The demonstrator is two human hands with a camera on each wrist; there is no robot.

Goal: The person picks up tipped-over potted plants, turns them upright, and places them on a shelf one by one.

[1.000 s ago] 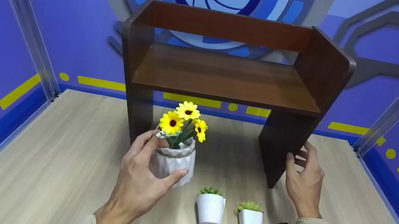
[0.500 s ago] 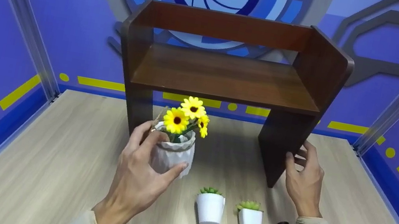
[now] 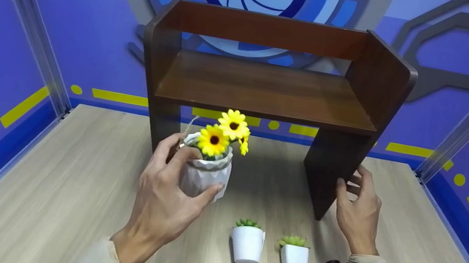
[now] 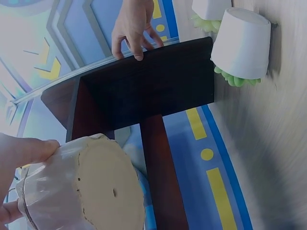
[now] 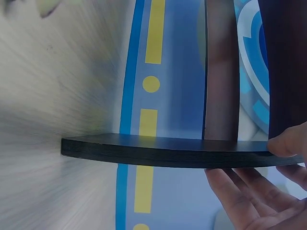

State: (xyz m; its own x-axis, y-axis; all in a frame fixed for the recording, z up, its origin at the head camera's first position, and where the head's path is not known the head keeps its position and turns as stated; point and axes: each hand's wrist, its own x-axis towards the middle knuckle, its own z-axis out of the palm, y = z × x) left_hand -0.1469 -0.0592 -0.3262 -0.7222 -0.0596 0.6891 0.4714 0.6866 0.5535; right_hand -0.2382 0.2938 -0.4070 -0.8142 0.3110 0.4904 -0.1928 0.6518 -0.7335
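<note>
Because its flat base shows in the left wrist view, the white pot with folded sides (image 3: 204,178) and yellow flowers (image 3: 214,140) seems lifted off the pale wood desk (image 3: 56,197), just in front of the dark brown wooden shelf (image 3: 270,90), below its board. The left grip (image 3: 164,193) holds it, thumb on the side and fingers by the rim, maybe so the flowers don't get squashed. The right grip (image 3: 359,209) pinches the shelf's right side, perhaps to stop it wobbling. Nearer the person, 2 small plants, in a round white pot (image 3: 246,246) and a square white pot (image 3: 294,260), seem tipped on their sides, out of the way.
</note>
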